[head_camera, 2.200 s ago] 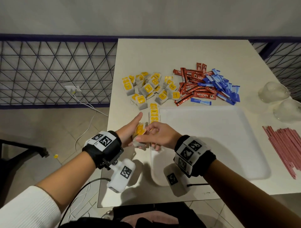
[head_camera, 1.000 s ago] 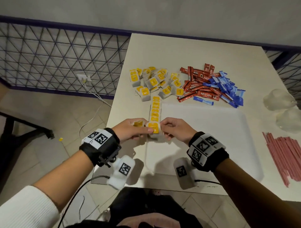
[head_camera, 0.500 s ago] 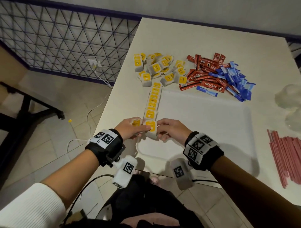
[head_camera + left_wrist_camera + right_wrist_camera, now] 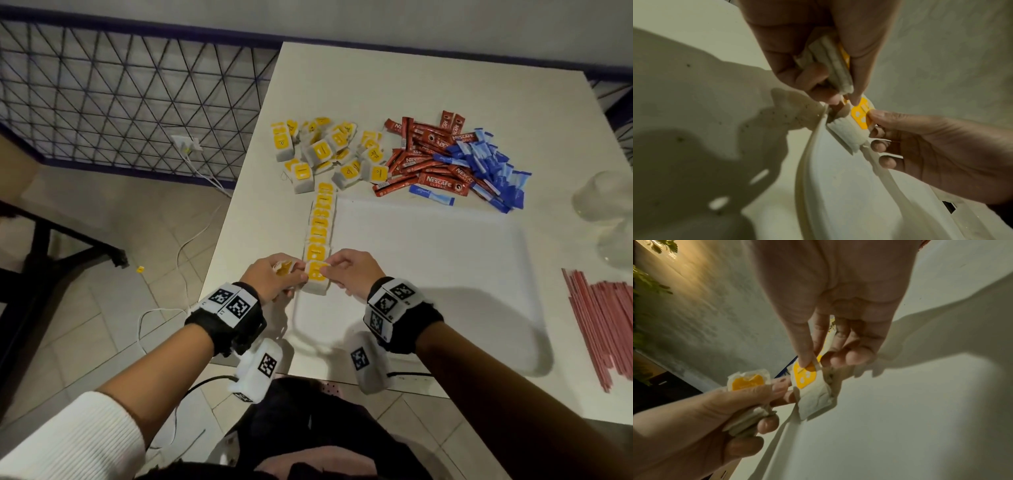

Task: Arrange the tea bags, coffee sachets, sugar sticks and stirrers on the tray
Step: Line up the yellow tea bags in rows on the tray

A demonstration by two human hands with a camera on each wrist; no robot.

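**Tea bag set at the near end of the row**

The white desk (image 4: 376, 85) carries a white tray (image 4: 445, 274) near its front edge. Loose tea bags (image 4: 325, 154), red coffee sachets (image 4: 424, 161) and blue sugar sticks (image 4: 493, 171) lie toward the far edge; pink stirrers (image 4: 606, 318) lie by the right edge. A row of tea bags (image 4: 320, 226) runs along the tray's left rim. The right hand (image 4: 352, 274) pinches the nearest tea bag (image 4: 317, 275), fingers closed on it. The left hand (image 4: 270, 277) grips spare tea bags (image 4: 830, 65).
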